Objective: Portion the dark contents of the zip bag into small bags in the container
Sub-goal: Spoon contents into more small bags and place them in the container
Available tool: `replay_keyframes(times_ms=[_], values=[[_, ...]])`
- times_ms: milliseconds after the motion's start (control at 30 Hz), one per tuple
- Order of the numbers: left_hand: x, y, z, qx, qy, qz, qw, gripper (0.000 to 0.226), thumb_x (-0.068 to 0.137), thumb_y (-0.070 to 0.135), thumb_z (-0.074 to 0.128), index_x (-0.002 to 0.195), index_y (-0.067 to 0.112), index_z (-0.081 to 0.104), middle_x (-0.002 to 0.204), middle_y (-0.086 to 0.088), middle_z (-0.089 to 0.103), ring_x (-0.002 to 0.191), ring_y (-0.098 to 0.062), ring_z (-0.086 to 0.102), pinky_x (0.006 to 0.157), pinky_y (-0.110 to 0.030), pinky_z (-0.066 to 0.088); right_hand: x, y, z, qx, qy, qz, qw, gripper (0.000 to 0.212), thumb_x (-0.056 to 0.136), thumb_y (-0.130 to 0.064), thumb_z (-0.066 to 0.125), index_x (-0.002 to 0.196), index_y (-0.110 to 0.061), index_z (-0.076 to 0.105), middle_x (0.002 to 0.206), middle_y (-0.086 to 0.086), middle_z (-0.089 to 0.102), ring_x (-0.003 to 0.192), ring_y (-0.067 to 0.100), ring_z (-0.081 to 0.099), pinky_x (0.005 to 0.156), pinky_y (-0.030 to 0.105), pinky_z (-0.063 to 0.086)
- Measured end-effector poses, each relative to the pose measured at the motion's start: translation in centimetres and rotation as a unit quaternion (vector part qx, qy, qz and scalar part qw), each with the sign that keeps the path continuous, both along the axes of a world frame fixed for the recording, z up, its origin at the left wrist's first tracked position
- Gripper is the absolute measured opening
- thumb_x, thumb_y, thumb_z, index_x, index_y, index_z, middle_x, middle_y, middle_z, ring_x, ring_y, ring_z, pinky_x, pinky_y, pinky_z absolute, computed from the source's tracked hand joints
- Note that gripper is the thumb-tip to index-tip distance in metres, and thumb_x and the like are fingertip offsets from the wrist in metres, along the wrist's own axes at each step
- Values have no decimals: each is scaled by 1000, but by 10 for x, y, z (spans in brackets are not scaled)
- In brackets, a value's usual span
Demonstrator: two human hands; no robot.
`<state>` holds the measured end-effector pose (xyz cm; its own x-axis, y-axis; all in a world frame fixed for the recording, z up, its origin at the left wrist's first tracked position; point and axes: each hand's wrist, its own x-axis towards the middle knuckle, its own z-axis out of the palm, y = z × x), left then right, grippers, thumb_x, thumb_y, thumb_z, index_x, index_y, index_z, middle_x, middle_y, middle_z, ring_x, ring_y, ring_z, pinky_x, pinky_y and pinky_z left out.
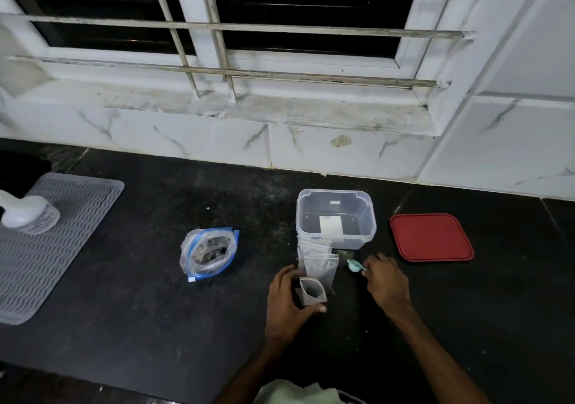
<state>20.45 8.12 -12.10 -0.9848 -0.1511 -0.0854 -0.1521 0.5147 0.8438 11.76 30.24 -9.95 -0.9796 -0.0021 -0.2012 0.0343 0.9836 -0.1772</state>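
Note:
A clear zip bag (208, 252) with a blue seal sits open on the dark counter, dark contents inside. My left hand (287, 298) holds a small clear bag (312, 291) upright with its mouth open. My right hand (386, 280) grips the handle of a small pale green spoon (354, 265), whose bowl lies near the counter. Several empty small bags (317, 256) lie in a stack between my hands, leaning against the clear plastic container (364, 235). The container stands open with a white slip inside.
A red lid (431, 237) lies right of the container. At the far left a grey ribbed mat (62, 238) carries a white bottle (26, 212). A white marble wall and window sill (249, 108) run behind the counter. Pale cloth (292, 392) shows at the bottom edge.

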Motion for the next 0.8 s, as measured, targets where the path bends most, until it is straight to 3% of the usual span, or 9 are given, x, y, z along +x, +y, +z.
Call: replay_keyframes(times_ms=[133, 233, 333, 433, 533, 667, 733, 800], values=[[13, -26, 5, 37, 2, 0, 999, 106, 48, 57, 86, 140, 24, 42, 148, 17, 31, 136, 8, 26, 114, -16, 25, 8, 10, 22, -57, 50, -34, 997, 12, 95, -22, 52, 95, -21, 64, 92, 2, 63, 88, 25, 63, 67, 34, 45], [25, -64, 22, 97, 68, 118, 986, 78, 72, 43, 82, 138, 20, 46, 144, 9, 46, 133, -1, 42, 110, -24, 37, 29, 15, 59, -128, 92, -108, 982, 13, 96, -25, 51, 102, -23, 63, 84, 1, 66, 78, 27, 63, 65, 36, 46], [18, -125, 36, 58, 108, 335, 934, 57, 80, 31, 76, 129, 17, 51, 133, -4, 53, 124, -19, 51, 105, -40, 44, 46, -9, 104, -243, 116, -85, 959, 15, 97, -18, 49, 105, -19, 62, 75, -3, 62, 68, 17, 59, 62, 38, 47], [-6, -183, 35, 24, -58, 438, 897, 83, 74, 52, 76, 139, 12, 43, 143, -17, 40, 134, -34, 37, 109, -48, 36, 46, -71, 129, -316, 34, -28, 948, 11, 99, -20, 49, 102, -24, 58, 78, -10, 61, 71, 6, 58, 61, 27, 41], [-24, -203, 31, -13, -183, 376, 909, 79, 73, 57, 76, 133, 12, 51, 139, -21, 33, 132, -39, 30, 109, -49, 32, 37, -160, 125, -352, -60, 47, 933, 10, 96, -26, 55, 103, -21, 58, 92, -2, 67, 84, 15, 62, 72, 32, 45], [-34, -205, 24, -67, -206, 272, 938, 59, 82, 51, 70, 122, 10, 58, 129, -20, 43, 123, -38, 40, 102, -42, 39, 25, -261, 103, -244, -100, 159, 951, 26, 99, -26, 45, 115, -9, 57, 113, 15, 66, 104, 31, 62, 82, 35, 45], [-37, -212, 29, -33, -168, 249, 953, 45, 84, 39, 70, 114, 6, 59, 116, -17, 58, 109, -33, 56, 91, -38, 47, 19, -291, 96, -145, -127, 195, 962, 31, 99, -19, 43, 123, -5, 57, 122, 18, 63, 111, 33, 60, 90, 37, 46], [-38, -217, 38, 30, -132, 231, 963, 33, 86, 23, 69, 110, 5, 54, 105, -12, 64, 90, -23, 60, 74, -32, 45, 12, -309, 93, -64, -128, 208, 968, 36, 96, -16, 48, 131, -7, 54, 132, 16, 57, 120, 32, 55, 99, 36, 42]])
